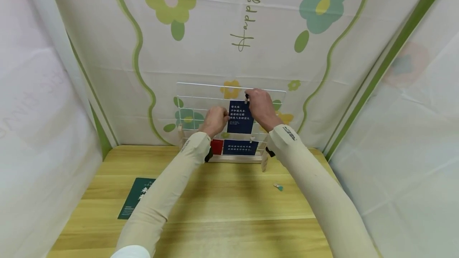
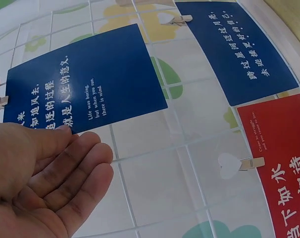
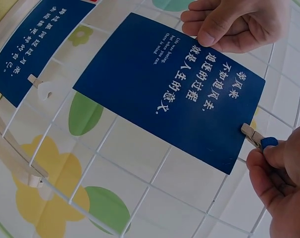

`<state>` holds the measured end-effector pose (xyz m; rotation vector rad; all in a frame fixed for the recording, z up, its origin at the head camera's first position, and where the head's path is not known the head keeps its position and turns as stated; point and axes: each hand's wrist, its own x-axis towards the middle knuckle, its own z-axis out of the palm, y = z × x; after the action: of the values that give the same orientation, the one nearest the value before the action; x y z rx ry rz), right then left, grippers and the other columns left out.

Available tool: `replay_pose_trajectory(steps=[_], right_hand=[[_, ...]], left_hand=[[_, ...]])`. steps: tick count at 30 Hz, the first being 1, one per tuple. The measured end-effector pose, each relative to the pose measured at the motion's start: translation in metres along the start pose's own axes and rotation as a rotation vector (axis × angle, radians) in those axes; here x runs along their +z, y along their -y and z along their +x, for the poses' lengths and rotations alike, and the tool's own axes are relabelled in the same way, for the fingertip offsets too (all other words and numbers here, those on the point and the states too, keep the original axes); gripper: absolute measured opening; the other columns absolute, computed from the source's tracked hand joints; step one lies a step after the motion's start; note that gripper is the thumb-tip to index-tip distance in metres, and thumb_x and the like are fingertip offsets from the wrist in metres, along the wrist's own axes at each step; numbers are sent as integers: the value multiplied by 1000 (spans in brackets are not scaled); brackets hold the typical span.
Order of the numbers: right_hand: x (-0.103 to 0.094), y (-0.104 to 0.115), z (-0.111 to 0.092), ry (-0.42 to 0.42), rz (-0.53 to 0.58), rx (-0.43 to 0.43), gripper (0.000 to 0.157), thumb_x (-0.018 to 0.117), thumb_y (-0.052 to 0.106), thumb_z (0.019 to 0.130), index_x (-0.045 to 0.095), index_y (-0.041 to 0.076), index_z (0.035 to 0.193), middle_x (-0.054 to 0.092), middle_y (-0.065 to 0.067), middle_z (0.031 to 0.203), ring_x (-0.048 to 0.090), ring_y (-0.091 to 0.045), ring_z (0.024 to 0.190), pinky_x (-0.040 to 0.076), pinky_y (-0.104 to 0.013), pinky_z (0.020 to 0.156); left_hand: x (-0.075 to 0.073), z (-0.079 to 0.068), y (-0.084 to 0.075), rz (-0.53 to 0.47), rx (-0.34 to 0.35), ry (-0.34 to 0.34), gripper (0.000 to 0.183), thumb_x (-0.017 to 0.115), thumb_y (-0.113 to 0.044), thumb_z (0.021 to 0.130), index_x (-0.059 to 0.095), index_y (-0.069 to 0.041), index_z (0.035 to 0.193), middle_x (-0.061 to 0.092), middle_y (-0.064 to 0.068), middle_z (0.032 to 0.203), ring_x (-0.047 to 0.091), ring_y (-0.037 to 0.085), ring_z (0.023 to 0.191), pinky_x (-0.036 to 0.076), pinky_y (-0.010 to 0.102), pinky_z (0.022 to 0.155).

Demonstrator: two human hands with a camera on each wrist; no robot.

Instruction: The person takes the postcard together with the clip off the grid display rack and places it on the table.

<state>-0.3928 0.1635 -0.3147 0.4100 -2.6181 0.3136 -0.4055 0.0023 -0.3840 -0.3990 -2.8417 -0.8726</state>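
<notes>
A blue card with white writing [image 1: 239, 127] lies against a white wire grid rack [image 1: 201, 85]. My left hand [image 1: 215, 120] pinches the card's left edge between thumb and fingers. At its upper edge, my right hand [image 1: 263, 108] pinches a small wooden clothespin [image 3: 251, 133] with a blue tip, its jaws over the card's edge. Lower on the grid, a second blue card [image 2: 241, 54] and a red card [image 2: 276, 131] hang side by side. White heart clothespins hold these two, one on the blue card [image 3: 35, 81] and another on the red.
The rack's wooden base [image 1: 234, 160] stands at the back of the wooden table [image 1: 229, 202]. A dark green card [image 1: 133, 200] lies at the left, partly behind my left sleeve. A teal-tipped clothespin [image 1: 279, 187] lies at the right. Printed fabric walls [image 1: 215, 63] enclose the back and sides.
</notes>
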Motion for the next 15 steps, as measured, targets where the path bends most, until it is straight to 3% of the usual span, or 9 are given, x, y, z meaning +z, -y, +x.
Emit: replay_pose_trajectory(steps=[4, 10, 15], right_hand=[[0, -1, 1, -11, 6, -11, 29, 43, -1, 101, 72, 2, 95, 74, -15, 92, 72, -28, 85, 58, -39, 77], [0, -2, -2, -29, 38, -4, 30, 43, 2, 103, 73, 1, 108, 75, -16, 102, 73, -29, 92, 59, -39, 80], [0, -3, -5, -55, 42, -15, 30, 43, 3, 103, 73, 1, 105, 75, -16, 101, 73, -28, 90, 59, -38, 78]], left_hand=[[0, 0, 1, 4, 3, -7, 14, 61, -15, 97, 73, -7, 94, 72, 6, 92, 61, 18, 77, 52, 29, 69], [-1, -1, 0, 24, 2, 6, 14, 60, -16, 98, 72, -7, 98, 71, 6, 94, 61, 18, 78, 52, 29, 69], [-2, -1, 2, 41, 9, 16, 14, 59, -16, 99, 70, -8, 98, 70, 6, 94, 60, 19, 79, 51, 29, 68]])
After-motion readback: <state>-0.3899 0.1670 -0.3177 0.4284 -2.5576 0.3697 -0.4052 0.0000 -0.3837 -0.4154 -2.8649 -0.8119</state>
